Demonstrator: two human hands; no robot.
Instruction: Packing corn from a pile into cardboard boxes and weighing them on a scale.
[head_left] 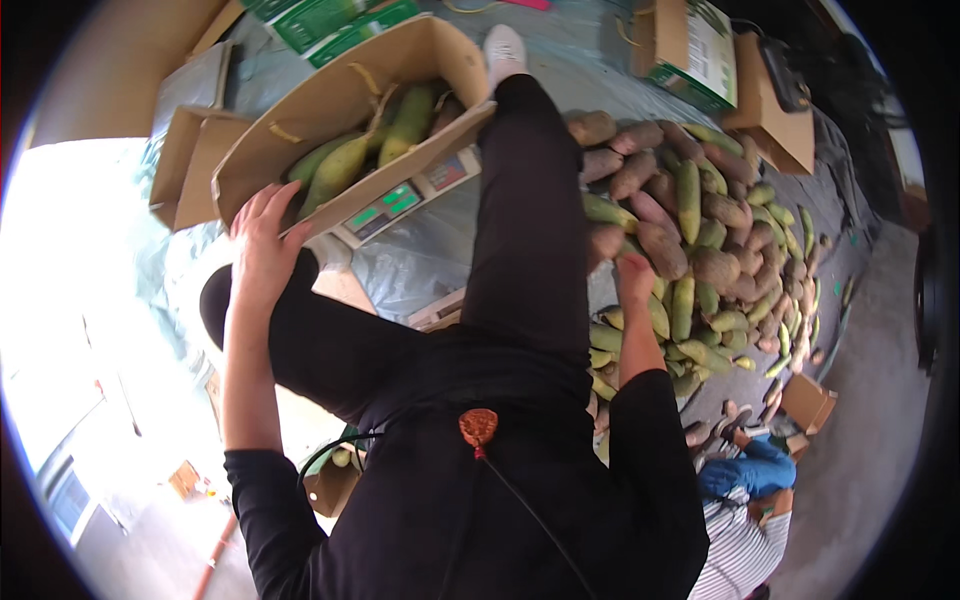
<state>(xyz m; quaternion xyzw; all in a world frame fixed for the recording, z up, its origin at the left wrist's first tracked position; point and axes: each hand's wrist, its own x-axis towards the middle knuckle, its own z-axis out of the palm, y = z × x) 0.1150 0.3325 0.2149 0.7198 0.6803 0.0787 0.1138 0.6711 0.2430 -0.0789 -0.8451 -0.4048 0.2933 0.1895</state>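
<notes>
My left hand point(262, 245) rests with spread fingers on the near left corner of an open cardboard box point(340, 85). Inside the box lie several long green radishes point(408, 122). The box stands on a scale point(385, 206) with a green-lit display. Over a large pile of green radishes point(688, 200) and reddish-brown roots point(660, 250) is my right hand point(635, 280). Its fingers are curled and closed at the pile's near left edge; what they hold, if anything, is hidden.
Green cartons point(335, 25) stand at the far left, and another carton point(690, 60) at the far right. A smaller empty box point(195, 165) sits left of the scale. At the lower right, a person in a striped top point(740, 545) is near the pile. Plastic sheeting point(560, 50) covers the ground.
</notes>
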